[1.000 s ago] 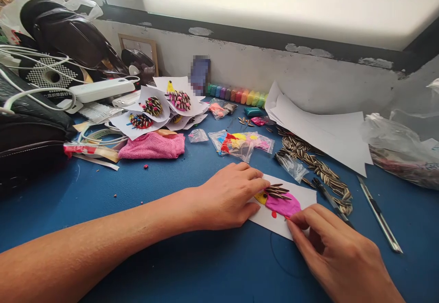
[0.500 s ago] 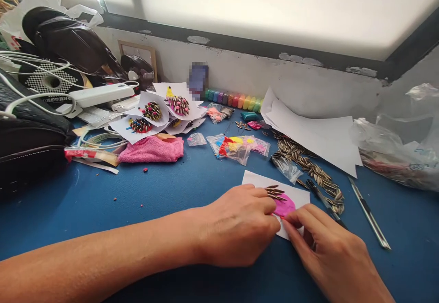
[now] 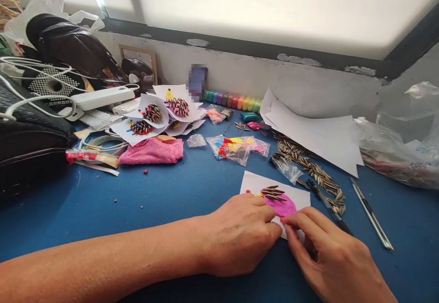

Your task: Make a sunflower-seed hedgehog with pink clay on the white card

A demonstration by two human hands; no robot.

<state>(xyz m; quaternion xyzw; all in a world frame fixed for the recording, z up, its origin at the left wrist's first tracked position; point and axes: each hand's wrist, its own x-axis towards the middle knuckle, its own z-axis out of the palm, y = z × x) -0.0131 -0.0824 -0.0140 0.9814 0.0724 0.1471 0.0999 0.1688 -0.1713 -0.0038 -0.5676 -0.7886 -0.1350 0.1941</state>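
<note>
A small white paper card [image 3: 298,195] lies on the blue table [image 3: 171,193] in front of me. On it sits a pink clay shape [image 3: 281,206] with several sunflower seeds [image 3: 273,192] stuck along its top. My left hand [image 3: 240,234] rests on the card's near left edge, fingers curled against the clay. My right hand [image 3: 329,252] meets it from the right, its fingertips pinching a tiny red clay bit at the card's lower edge.
A trail of loose sunflower seeds [image 3: 315,170] and white sheets [image 3: 318,133] lie at the right, with a metal craft knife [image 3: 372,213]. Clay bags [image 3: 240,147], a pink cloth [image 3: 151,151], finished seed cards [image 3: 161,108] and a row of clay sticks [image 3: 236,100] sit behind. Bags and cables crowd the left.
My left hand slid toward me over the card's left part, first hiding the yellow clay, then settling on the near edge. My right fingertips closed in against the left hand at the card's bottom edge.
</note>
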